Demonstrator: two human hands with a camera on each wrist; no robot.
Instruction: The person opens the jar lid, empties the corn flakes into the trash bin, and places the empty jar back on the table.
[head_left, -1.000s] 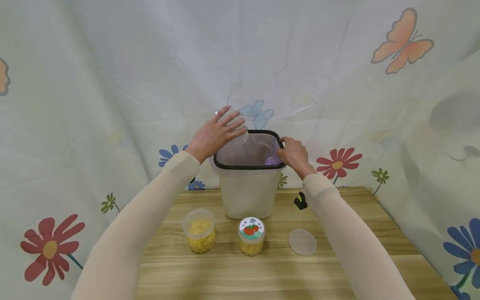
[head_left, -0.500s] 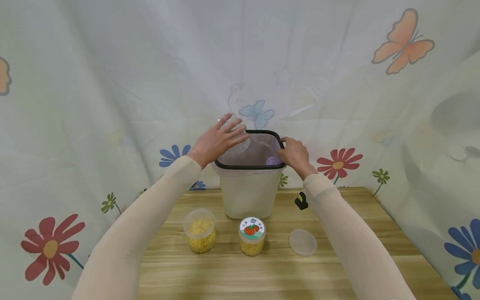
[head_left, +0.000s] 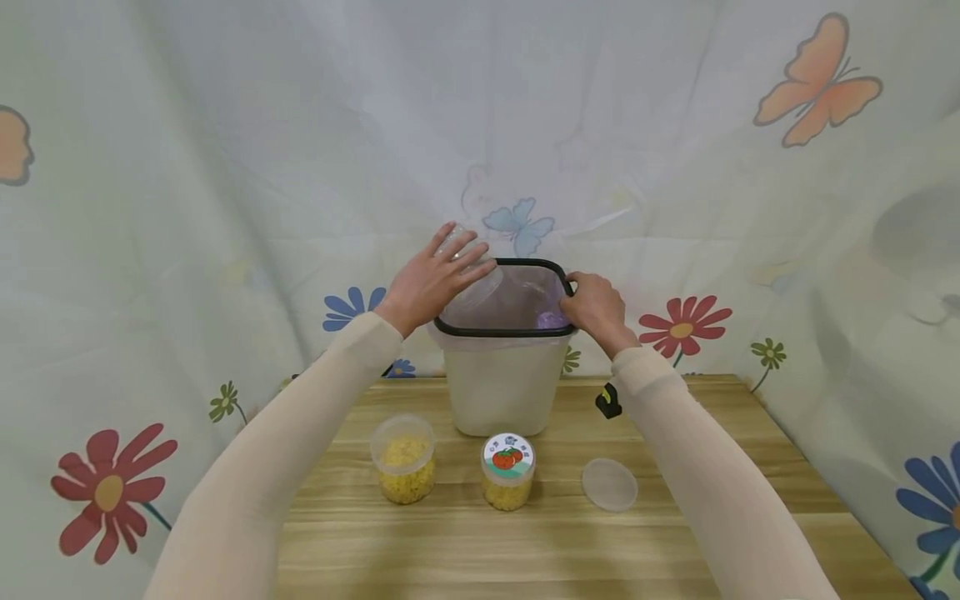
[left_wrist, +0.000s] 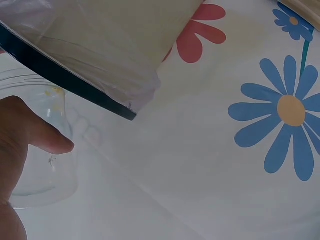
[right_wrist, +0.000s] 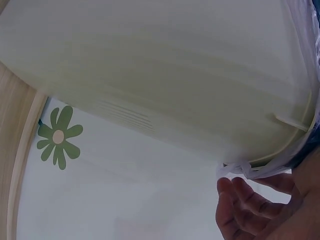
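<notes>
2 arms (head_left: pixel 247 467) fwd, L hand (head_left: pixel 435 279) w/ clear jar (left_wrist: pixel 50 172) in grasp, R hand (head_left: pixel 597 307) round bin rim (head_left: pixel 510 332)

Backdrop: pale sheet (head_left: pixel 337 150) is hanging across the back and down both sides, soft folds running through it.
Top right: orange butterfly print (head_left: pixel 819 83) is showing whole; a cropped orange print (head_left: pixel 13 146) is sitting at the left edge.
Back centre: blue butterfly print (head_left: pixel 520 223) is looking faded.
Low left: big red flower print (head_left: pixel 109 493) is standing out.
Right side: small green flower print (head_left: pixel 768 354) is showing; blue flower print (head_left: pixel 930 500) is running out of frame.
Table: wood-grain top (head_left: pixel 450 554) is filling the lower middle, its right edge slanting.
Light: soft, muted; pale streak (head_left: pixel 600 220) is catching on the sheet.
</notes>
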